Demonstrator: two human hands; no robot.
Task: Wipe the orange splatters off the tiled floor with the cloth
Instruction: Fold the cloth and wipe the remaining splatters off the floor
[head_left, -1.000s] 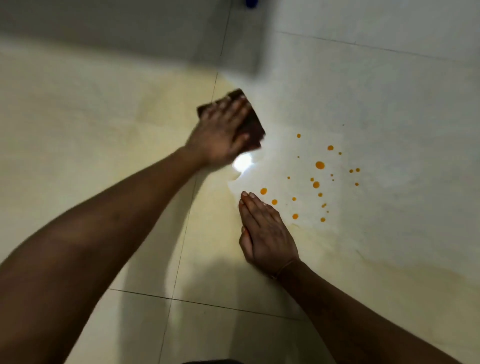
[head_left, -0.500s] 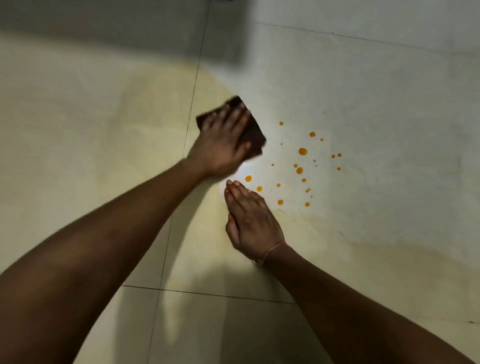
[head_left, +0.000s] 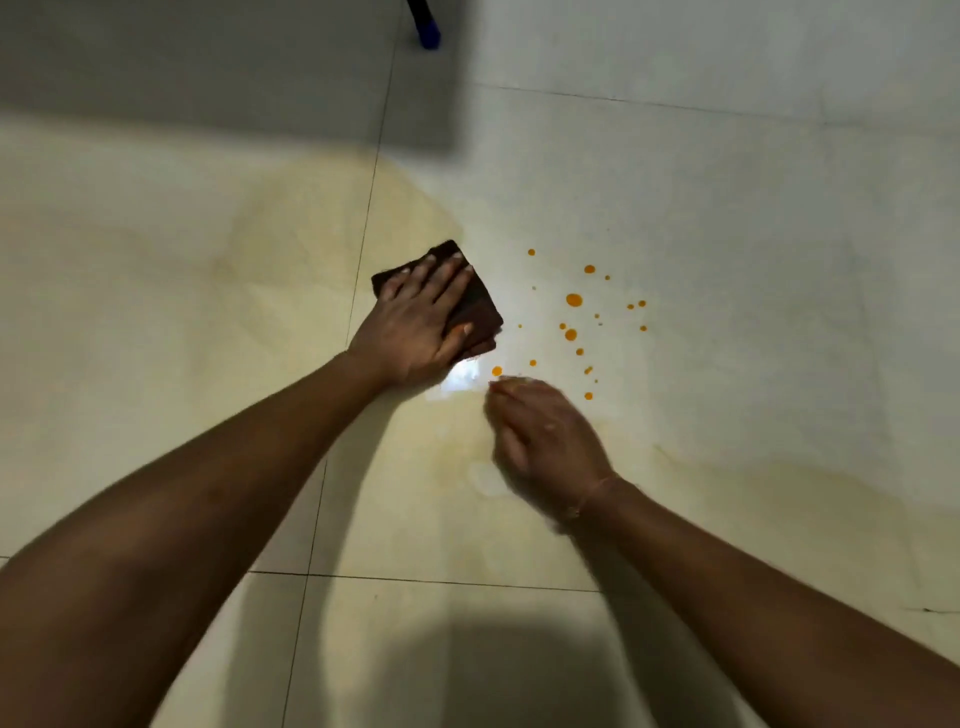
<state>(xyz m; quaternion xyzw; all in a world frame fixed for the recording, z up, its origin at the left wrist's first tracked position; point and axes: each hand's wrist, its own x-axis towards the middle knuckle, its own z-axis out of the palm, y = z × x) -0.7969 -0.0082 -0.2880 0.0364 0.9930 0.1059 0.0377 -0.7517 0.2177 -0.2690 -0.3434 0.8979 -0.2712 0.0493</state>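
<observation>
Several orange splatters (head_left: 573, 300) dot the pale tiled floor (head_left: 727, 260) right of centre. A dark brown folded cloth (head_left: 480, 306) lies flat on the tile just left of the drops. My left hand (head_left: 415, 325) presses down on the cloth with fingers spread over it. My right hand (head_left: 545, 441) is blurred, lifted a little off the floor below the drops, its fingers curled loosely with nothing in them. One orange drop (head_left: 496, 371) sits between the cloth and my right fingertips.
A bright glare spot (head_left: 460, 376) shines on the tile near the cloth. A blue-tipped object (head_left: 427, 31) stands at the top edge. Grout lines (head_left: 371, 208) cross the floor, and a dark shadow band covers the upper left.
My left hand stays on the cloth beside the drops. My right hand has lifted from lying flat on the tile and curled, shifting right and blurring with motion.
</observation>
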